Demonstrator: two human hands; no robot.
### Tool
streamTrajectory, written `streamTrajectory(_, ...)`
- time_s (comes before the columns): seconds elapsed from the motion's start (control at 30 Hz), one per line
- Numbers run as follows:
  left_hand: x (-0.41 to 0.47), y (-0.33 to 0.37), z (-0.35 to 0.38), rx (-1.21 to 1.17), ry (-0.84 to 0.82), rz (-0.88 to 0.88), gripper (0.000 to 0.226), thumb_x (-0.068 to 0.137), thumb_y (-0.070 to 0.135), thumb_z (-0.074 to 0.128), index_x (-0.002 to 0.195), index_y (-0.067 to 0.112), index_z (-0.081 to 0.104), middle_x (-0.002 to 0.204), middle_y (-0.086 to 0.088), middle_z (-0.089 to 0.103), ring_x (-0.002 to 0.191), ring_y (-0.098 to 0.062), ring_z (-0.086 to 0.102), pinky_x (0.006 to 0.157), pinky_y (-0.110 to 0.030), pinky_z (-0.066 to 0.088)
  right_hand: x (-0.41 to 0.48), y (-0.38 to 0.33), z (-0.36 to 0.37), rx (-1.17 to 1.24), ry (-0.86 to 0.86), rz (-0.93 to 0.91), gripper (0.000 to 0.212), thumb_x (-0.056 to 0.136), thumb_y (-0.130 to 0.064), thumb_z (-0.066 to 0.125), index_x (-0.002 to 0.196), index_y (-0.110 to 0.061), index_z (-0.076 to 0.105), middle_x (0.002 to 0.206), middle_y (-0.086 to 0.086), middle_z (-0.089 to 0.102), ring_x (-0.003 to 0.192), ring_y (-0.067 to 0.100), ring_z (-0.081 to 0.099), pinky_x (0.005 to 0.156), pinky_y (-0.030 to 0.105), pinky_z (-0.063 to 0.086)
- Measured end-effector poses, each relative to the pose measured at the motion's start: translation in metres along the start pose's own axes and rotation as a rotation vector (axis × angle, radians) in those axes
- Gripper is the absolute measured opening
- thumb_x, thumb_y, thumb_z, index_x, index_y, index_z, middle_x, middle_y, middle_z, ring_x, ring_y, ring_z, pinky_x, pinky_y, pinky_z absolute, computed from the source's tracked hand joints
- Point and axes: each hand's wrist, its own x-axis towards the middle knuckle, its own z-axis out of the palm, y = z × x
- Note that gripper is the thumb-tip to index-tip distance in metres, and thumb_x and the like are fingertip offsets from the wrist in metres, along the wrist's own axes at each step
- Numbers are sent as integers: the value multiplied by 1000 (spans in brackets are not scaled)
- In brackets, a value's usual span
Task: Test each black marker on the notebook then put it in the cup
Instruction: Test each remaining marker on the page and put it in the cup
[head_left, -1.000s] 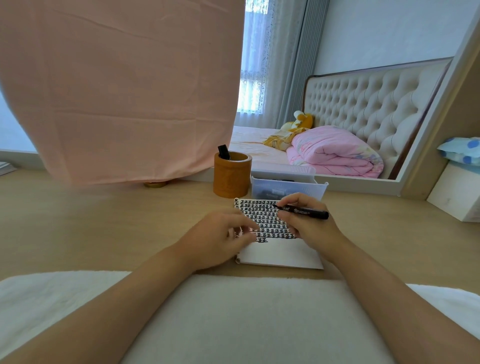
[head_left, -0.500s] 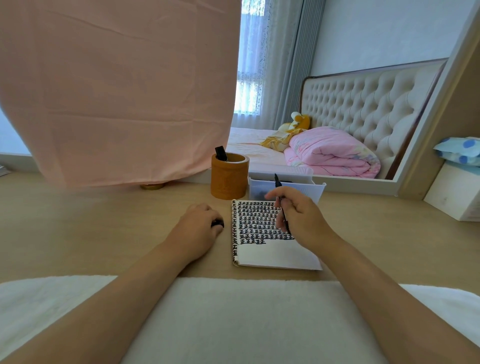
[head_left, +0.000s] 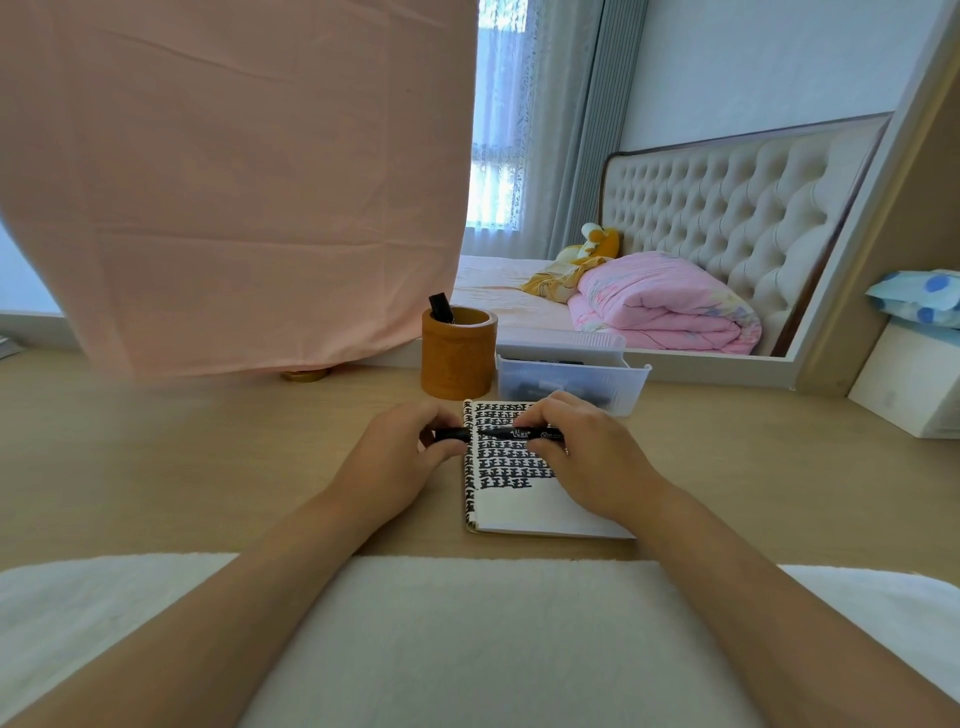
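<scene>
1. Farthest left, the left hand (head_left: 400, 457) is gripping a black marker cap (head_left: 450, 434) between curled fingers and thumb, just off the notebook's left edge.
2. Just beyond the left hand's fingertips, the brown cylindrical cup (head_left: 457, 358) is standing upright on the wooden desk (head_left: 208, 467), with a stored marker (head_left: 440, 307) leaning inside it.
3. Between the two hands, the black marker (head_left: 511, 432) is lying level above the notebook's upper rows, its tip end pointing at the cap. Whether the two are touching is unclear.
4. Under the right hand, the notebook (head_left: 524, 506) is lying open, showing rows of black test marks.
5. Further right, the right hand (head_left: 582, 457) is pinching the black marker's barrel with curled fingers.
6. Just behind the right hand, a clear plastic bin (head_left: 631, 382) is holding dark markers.
</scene>
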Motion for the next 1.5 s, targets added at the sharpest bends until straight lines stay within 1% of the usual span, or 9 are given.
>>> streamTrajectory(0.23, 0, -1, 2, 29, -44, 42, 16, 89, 30, 69, 103, 34, 65, 90, 21, 60, 87, 6, 54, 70, -7, 37, -1, -1, 3, 32, -39, -26, 21, 94, -20, 63, 112, -30, 65, 113, -11, 62, 100, 8, 55, 89, 32, 49)
streamTrajectory(0.47, -2, 4, 1, 15, -148, 115, 14, 99, 30, 52, 102, 31, 66, 87, 17, 64, 85, 2, 54, 68, -12, 36, 1, -3, 10, 43, -57, -95, 28, 94, -22, 63, 121, -28, 63, 116, -10, 62, 97, 1, 49, 83, 15, 39)
streamTrajectory(0.67, -1, 4, -2, 56, -190, 130, 17, 100, 29, 49, 107, 28, 65, 89, 18, 61, 87, 2, 52, 71, -14, 37, 4, 4, 8, -135, 30, -206, 24, 97, -30, 55, 117, -28, 67, 100, -7, 67, 87, 13, 53, 79, 38, 47)
streamTrajectory(0.83, 0, 7, -4, 57, -165, 158, 16, 99, 24, 52, 102, 26, 67, 82, 18, 60, 84, 1, 53, 68, -13, 36, 3, -5, 8, -173, 72, -279, 24, 96, -25, 60, 118, -24, 70, 98, -5, 70, 80, 13, 57, 66, 34, 50)
streamTrajectory(1.0, 1, 8, -10, 118, -106, 221, 18, 98, 23, 56, 109, 25, 70, 82, 23, 56, 81, 4, 53, 68, -11, 36, 3, -16, 9, -75, 13, -193, 26, 98, -29, 54, 119, -26, 69, 104, -6, 72, 89, 16, 64, 72, 32, 51)
streamTrajectory(1.13, 3, 8, -12, 166, -80, 307, 21, 97, 24, 57, 113, 22, 70, 94, 16, 62, 84, -2, 53, 70, -12, 38, 6, -18, 5, 43, -100, -73, 26, 100, -31, 52, 119, -26, 69, 102, -5, 72, 92, 14, 62, 80, 35, 49)
streamTrajectory(1.27, 9, 8, -11, 205, -111, 327, 24, 98, 30, 54, 117, 26, 67, 104, 13, 64, 90, -2, 53, 74, -17, 42, 5, -16, 4, 119, -186, -15, 24, 101, -34, 48, 116, -28, 67, 96, -9, 68, 88, 11, 59, 78, 37, 49)
streamTrajectory(1.37, 14, 11, -9, 232, -109, 283, 23, 98, 35, 52, 115, 28, 65, 102, 13, 63, 89, -3, 53, 75, -27, 47, 6, -14, 1, 134, -196, 5, 23, 102, -34, 46, 112, -29, 66, 94, -11, 66, 87, 10, 59, 79, 37, 49)
streamTrajectory(1.5, 31, 17, -12, 220, -110, 260, 18, 95, 41, 54, 108, 35, 65, 94, 20, 60, 86, -1, 53, 70, -22, 44, 17, -6, -7, 90, -142, 35, 25, 100, -35, 50, 116, -29, 69, 98, -10, 57, 95, 13, 52, 86, 35, 46)
